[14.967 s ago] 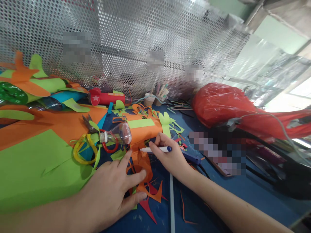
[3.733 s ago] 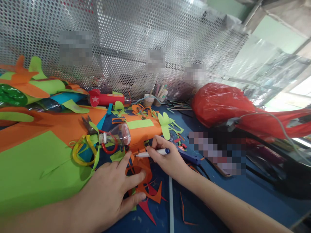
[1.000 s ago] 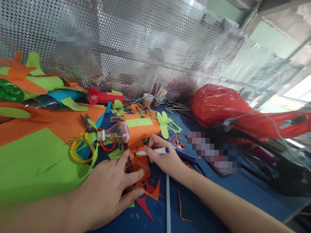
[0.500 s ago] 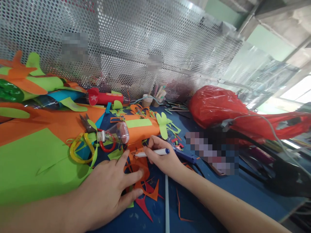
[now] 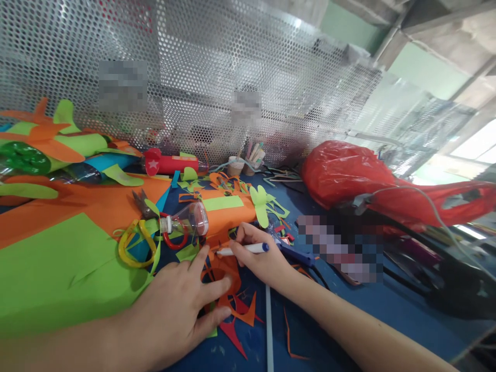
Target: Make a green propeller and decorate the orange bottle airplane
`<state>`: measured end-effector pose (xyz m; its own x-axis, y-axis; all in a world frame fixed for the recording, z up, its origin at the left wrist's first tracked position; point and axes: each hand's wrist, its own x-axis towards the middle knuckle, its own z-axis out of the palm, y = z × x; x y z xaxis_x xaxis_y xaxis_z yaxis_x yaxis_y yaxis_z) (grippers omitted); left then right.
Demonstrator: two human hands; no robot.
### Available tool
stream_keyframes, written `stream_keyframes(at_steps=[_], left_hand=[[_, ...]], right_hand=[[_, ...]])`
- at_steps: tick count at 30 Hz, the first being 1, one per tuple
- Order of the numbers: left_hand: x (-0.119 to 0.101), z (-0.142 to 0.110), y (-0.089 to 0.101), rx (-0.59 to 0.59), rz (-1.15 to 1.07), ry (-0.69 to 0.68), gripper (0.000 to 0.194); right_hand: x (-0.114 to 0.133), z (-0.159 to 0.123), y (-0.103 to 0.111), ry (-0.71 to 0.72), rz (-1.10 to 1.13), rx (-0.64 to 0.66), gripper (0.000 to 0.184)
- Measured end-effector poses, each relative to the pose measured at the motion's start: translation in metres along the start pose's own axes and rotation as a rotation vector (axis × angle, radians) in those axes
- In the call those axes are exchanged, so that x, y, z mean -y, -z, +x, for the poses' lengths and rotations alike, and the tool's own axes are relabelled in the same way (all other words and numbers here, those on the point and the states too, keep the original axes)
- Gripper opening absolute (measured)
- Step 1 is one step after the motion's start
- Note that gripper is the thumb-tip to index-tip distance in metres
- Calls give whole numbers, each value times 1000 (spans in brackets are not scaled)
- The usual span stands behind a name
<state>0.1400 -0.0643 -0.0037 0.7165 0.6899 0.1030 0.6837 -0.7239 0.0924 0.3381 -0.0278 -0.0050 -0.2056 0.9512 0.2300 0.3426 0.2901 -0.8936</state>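
R hand (image 5: 263, 256), ctr of frame, narrow grip, fingers closed round a white marker w/ blue end (image 5: 259, 248), tip down at the orange paper piece (image 5: 227, 266) just below ctr. L hand (image 5: 174, 294), lower L of ctr, fingers spread wide, index & thumb out over the same paper; nothing gripped. Just above both: clear bottle (image 5: 188, 219) on its side, orange wrap w/ lt green strip, neck to the L, green paper fins at R end. L of it, scissors (image 5: 145, 207), blades toward upper L. R of R hand, blue tool w/ black cord (image 5: 302, 256). Lower L, big green sheet (image 5: 73, 263) over orange. Upper ctr, 2 cups (image 5: 235, 166), one w/ pens. Upper R, red plastic bag (image 5: 344, 173), all on blue tabletop (image 5: 325, 330)
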Motion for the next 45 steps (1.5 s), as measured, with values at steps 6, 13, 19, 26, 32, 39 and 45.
stream_keyframes(at_steps=[6,13,19,26,32,39,45], left_hand=[[1,0,-1,2,-3,1,49],[0,1,-1,20,0,0,49],[-1,1,3,22,-11,4,48],[0,0,0,14,-8,6,48],[0,0,-1,4,4,-8,48],[-1,0,1,1,20,-16,46],[0,1,1,10,9,-5,48]], right_hand=[[2,1,1,-7,8,-6,21],[2,0,0,-12,9,-7,22],[3,0,1,-35,12,0,22],[2,0,1,-30,4,14,22],[2,1,1,-33,6,12,22],[3,1,1,-45,13,3,22],[2,0,1,-58,16,-12,21]])
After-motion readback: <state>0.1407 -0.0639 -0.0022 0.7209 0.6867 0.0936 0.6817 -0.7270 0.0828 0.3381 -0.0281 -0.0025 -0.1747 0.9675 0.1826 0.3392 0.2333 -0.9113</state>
